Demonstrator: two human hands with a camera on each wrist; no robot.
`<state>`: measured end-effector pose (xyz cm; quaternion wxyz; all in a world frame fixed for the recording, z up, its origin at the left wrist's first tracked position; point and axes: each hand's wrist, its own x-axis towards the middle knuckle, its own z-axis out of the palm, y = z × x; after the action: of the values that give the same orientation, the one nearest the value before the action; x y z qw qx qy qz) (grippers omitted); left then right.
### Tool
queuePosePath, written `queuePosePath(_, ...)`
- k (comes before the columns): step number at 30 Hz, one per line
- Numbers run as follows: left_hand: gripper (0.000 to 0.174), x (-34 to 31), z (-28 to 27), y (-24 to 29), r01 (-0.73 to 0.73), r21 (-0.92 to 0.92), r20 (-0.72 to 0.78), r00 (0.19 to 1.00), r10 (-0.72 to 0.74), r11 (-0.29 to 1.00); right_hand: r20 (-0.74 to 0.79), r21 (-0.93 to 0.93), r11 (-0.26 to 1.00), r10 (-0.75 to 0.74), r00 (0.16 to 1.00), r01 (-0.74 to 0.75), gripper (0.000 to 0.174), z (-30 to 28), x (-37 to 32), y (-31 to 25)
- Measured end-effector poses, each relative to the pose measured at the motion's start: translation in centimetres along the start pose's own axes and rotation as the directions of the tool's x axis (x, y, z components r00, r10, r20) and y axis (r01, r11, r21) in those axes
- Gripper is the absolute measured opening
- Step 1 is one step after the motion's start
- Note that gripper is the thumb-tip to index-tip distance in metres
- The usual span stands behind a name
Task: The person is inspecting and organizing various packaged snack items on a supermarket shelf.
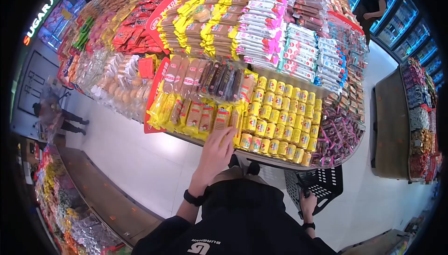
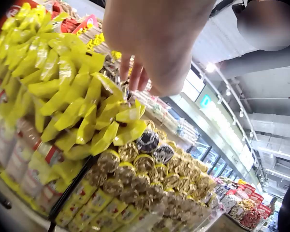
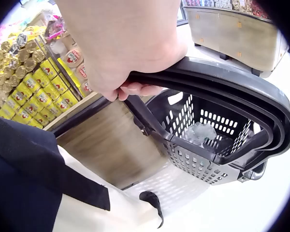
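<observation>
My left hand [image 1: 214,154] reaches over the front edge of the display, fingers extended and loosely together, holding nothing visible. In the head view its fingertips overlap the yellow-wrapped snack packs [image 1: 221,118], close to the divider beside the small yellow cans [image 1: 280,122]. The left wrist view shows the hand [image 2: 150,43] from behind, above the bright yellow wrapper ends [image 2: 63,92]. Low at my side, my right hand [image 3: 125,48] grips the black handle [image 3: 227,77] of a perforated plastic shopping basket [image 3: 193,162]. A clear plastic bag [image 3: 200,133] lies inside the basket.
Wrapped sausages and sweets in many colours cover the stepped display behind. Purple-wrapped sweets [image 1: 338,138] fill its right end. Another stocked counter [image 1: 392,124] stands at the right, glass-door coolers [image 1: 392,26] behind it. Two people [image 1: 373,5] [image 1: 60,115] stand farther off.
</observation>
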<state>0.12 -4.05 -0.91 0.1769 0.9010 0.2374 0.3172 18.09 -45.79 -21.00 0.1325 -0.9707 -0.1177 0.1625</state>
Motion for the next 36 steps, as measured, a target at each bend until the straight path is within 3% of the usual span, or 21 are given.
queuePosePath(3,0.027,-5.8,0.0,-0.3,0.022,-0.015,-0.086,0.996,-0.024,1.000,0.037,0.050,0.998,0.037,0.999,-0.039,0.037,-1.2,-0.5,-1.6)
queuePosePath(6,0.020,-11.9,0.2,-3.2,0.121,-0.005,0.107,0.987,-0.120,0.993,0.064,0.023,0.998,0.063,0.996,-0.065,0.037,-0.7,-0.3,-1.1)
queuePosePath(7,0.018,-14.0,0.4,-4.6,0.297,0.032,0.225,0.928,-0.296,0.954,0.069,0.023,0.997,0.066,0.995,-0.068,0.037,-0.7,-0.5,-1.2)
queuePosePath(9,0.018,-19.2,1.5,-8.7,0.597,0.147,0.407,0.690,-0.598,0.789,0.062,0.021,0.998,0.066,0.996,-0.067,0.038,-1.3,-0.3,-1.8)
queuePosePath(11,0.026,-30.9,3.1,-16.4,0.635,0.344,0.531,0.476,-0.701,0.692,0.037,-0.015,0.999,0.030,0.999,-0.030,0.037,-0.8,0.0,-1.2)
queuePosePath(13,0.025,-42.1,2.7,-21.6,0.671,0.549,0.662,0.014,-0.749,0.498,0.025,0.019,1.000,-0.005,1.000,0.004,0.033,-0.8,-0.2,-1.1)
queuePosePath(15,0.029,-48.3,1.1,-23.9,0.705,0.704,0.579,-0.504,-0.641,0.082,-0.017,-0.028,0.999,0.016,1.000,-0.017,0.032,-1.3,-0.5,-2.1)
queuePosePath(16,0.027,-47.5,0.9,-23.2,0.649,0.674,0.700,-0.410,-0.585,0.351,-0.014,-0.028,0.999,0.020,1.000,-0.020,0.032,-1.4,-0.4,-2.0)
queuePosePath(19,0.019,-42.6,0.2,-20.0,0.926,0.363,0.654,-0.174,-0.736,0.104,-0.044,-0.054,0.996,0.072,0.996,-0.074,0.035,-1.2,-0.8,-2.7)
queuePosePath(20,0.017,-42.6,0.5,-20.5,0.945,0.180,0.603,0.114,-0.790,0.274,-0.057,-0.075,0.993,0.086,0.995,-0.090,0.037,-0.6,-0.6,-2.1)
queuePosePath(22,0.013,-40.6,1.4,-21.9,0.890,0.043,0.516,0.370,-0.773,0.455,-0.107,-0.094,0.989,0.102,0.989,-0.112,0.036,-0.4,-0.9,-2.6)
queuePosePath(27,0.010,-37.2,3.8,-27.8,0.804,0.000,0.579,0.484,-0.656,0.594,-0.201,-0.125,0.974,0.161,0.966,-0.188,0.029,1.7,-0.6,-2.0)
queuePosePath(29,0.010,-37.2,4.3,-31.2,0.787,0.002,0.632,0.477,-0.610,0.617,-0.225,-0.119,0.952,0.251,0.941,-0.282,0.028,1.9,-0.6,-2.9)
queuePosePath(31,0.010,-36.4,3.7,-33.4,0.829,-0.018,0.658,0.431,-0.618,0.559,-0.239,-0.125,0.941,0.279,0.930,-0.314,0.031,2.6,-0.4,-2.9)
queuePosePath(32,0.010,-36.1,3.2,-34.4,0.822,-0.082,0.645,0.475,-0.599,0.564,-0.246,-0.123,0.927,0.318,0.915,-0.355,0.032,3.2,-0.3,-3.0)
queuePosePath(33,0.010,-36.0,2.8,-35.6,0.743,-0.087,0.630,0.557,-0.541,0.664,-0.252,-0.122,0.912,0.353,0.901,-0.391,0.034,3.1,-0.5,-3.7)
queuePosePath(35,0.013,-36.3,2.2,-37.3,0.804,-0.122,0.585,0.532,-0.612,0.582,-0.243,-0.070,0.906,0.391,0.888,-0.418,0.036,3.4,-1.2,-5.2)
queuePosePath(36,0.016,-36.7,1.6,-38.0,0.788,-0.129,0.561,0.559,-0.610,0.602,-0.246,-0.065,0.904,0.396,0.885,-0.423,0.036,3.7,-1.5,-5.8)
